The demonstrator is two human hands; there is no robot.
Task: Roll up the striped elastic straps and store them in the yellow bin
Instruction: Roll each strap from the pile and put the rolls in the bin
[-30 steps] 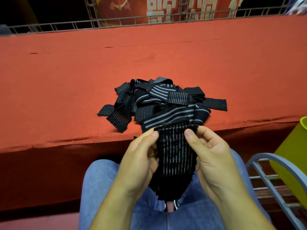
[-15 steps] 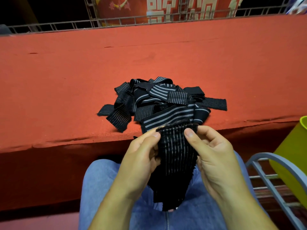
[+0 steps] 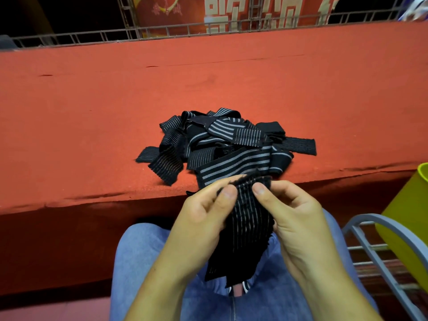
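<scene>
One strap (image 3: 245, 228) is held upright over the person's lap (image 3: 143, 251), just in front of the table's (image 3: 92, 135) front edge. Its upper end is level with that edge and its free length hangs down between the knees. Held this way, the tail probably stays straight and untangled while the top end is turned over to start the roll. No finished coil shows yet, so the rolling seems to be only beginning.

The left hand (image 3: 203, 218) and right hand (image 3: 294, 216) are close together, both pinching the strap's upper end. Each thumb presses the near face of the cloth, and the thumb tips lie just beside each other. The other fingers curl round behind the strap, mostly hidden. The palms face inward toward each other, with the wrists angled up from the lap.

The rest of the straps (image 3: 227, 144) lie in a loose heap on the table near the middle of its front edge, within easy reach for the next pick. The yellow bin (image 3: 407, 218) stands off the table, below its front edge on the right, beside a grey metal frame (image 3: 379, 230).
</scene>
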